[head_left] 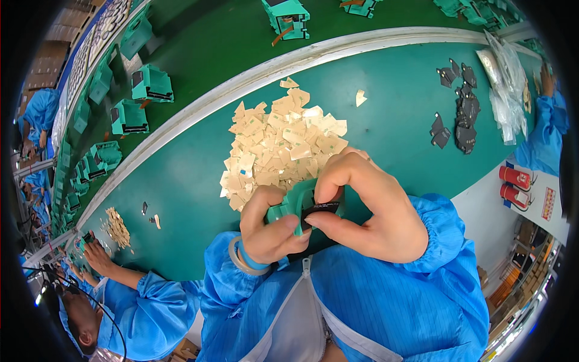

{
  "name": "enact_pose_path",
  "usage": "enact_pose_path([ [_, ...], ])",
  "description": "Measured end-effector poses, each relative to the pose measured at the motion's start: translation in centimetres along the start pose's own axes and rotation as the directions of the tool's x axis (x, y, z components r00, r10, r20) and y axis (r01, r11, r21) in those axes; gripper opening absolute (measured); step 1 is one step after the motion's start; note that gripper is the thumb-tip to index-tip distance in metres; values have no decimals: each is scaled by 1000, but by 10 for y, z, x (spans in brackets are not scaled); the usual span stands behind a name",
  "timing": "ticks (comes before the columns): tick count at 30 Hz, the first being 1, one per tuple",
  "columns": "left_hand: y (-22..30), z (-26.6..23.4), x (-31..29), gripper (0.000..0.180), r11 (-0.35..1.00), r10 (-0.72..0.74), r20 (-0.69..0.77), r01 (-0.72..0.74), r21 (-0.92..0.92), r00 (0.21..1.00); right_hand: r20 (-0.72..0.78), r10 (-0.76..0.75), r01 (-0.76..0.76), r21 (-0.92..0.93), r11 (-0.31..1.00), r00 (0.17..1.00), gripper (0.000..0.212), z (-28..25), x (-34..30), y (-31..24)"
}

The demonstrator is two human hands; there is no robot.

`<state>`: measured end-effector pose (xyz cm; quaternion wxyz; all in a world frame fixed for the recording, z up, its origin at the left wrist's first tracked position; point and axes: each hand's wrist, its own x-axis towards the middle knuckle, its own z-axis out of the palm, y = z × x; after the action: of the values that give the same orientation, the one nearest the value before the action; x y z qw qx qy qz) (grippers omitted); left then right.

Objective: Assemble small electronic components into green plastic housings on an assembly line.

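My left hand is closed around a green plastic housing, held close in front of my chest. With thumb and forefinger, my right hand pinches a small flat black piece that carries fine light print. The piece is at the housing's open side; whether it is fixed there I cannot tell, as my fingers hide part of both. Just beyond my hands lies a heap of cream-coloured paper-backed pieces on the green table.
Several black flat pieces lie at the right, beside clear plastic bags. Beyond a pale rail, a green belt carries several green housings. A co-worker's hand works at the left near a smaller paper heap.
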<state>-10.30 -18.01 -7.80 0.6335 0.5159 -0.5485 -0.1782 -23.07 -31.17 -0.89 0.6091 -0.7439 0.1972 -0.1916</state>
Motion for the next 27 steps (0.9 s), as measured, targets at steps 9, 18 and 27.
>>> enact_pose_path([
  [9,5,10,6,23,998,49,11,-50,41,999,37,-31,32,-13,999,999,20,-6,-2,-2],
  [18,9,11,7,23,997,-4,116,-6,83,993,34,-10,11,-38,999,999,21,-11,-6,-4],
  [27,-4,18,1,41,984,156,20,-157,86,988,57,27,-24,-67,998,998,24,-17,-6,-7],
])
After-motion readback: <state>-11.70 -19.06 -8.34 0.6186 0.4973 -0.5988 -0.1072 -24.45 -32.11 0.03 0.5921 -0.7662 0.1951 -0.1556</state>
